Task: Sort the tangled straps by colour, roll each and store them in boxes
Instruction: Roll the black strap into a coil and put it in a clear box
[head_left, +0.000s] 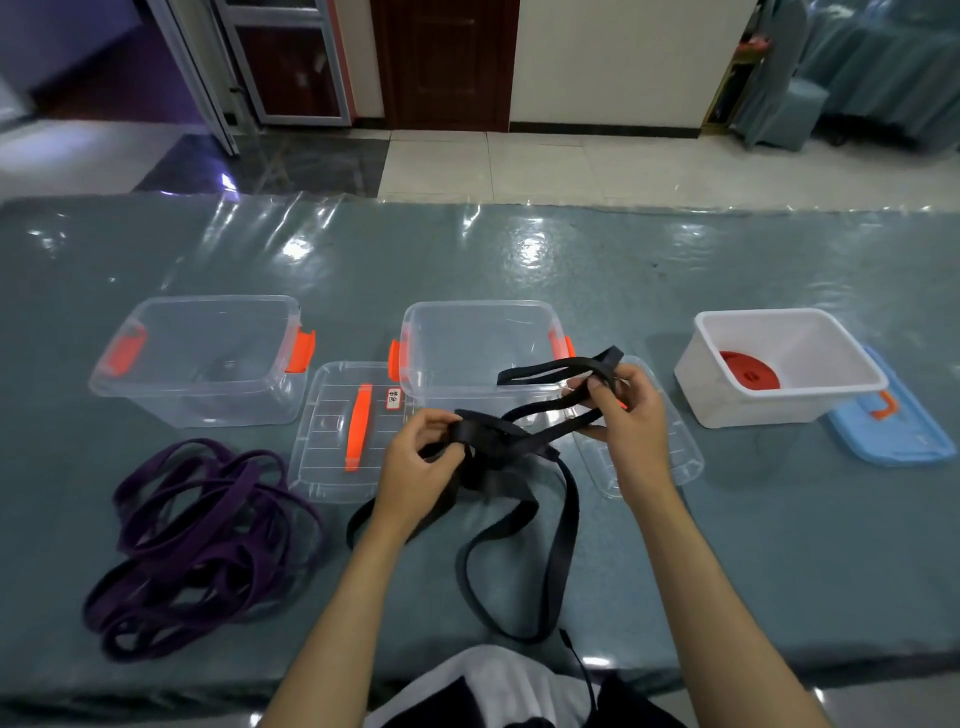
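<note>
A tangled black strap (519, 441) hangs between my hands above the table's middle. My left hand (421, 467) pinches its bunched knot. My right hand (626, 415) grips several loops of it, raised in front of the middle clear box (415, 374). Long black loops trail down onto the table toward me. A purple strap (197, 540) lies in a loose heap at the front left. Inside the white box (852, 374) on the right sits a rolled red strap (748, 370).
A clear box with orange latches (119, 384) stands at the left. A clear lid with an orange handle (322, 467) lies between the clear boxes, another clear lid (680, 457) under my right hand. A blue lid (893, 431) lies beside the white box. Glossy film covers the table (519, 260).
</note>
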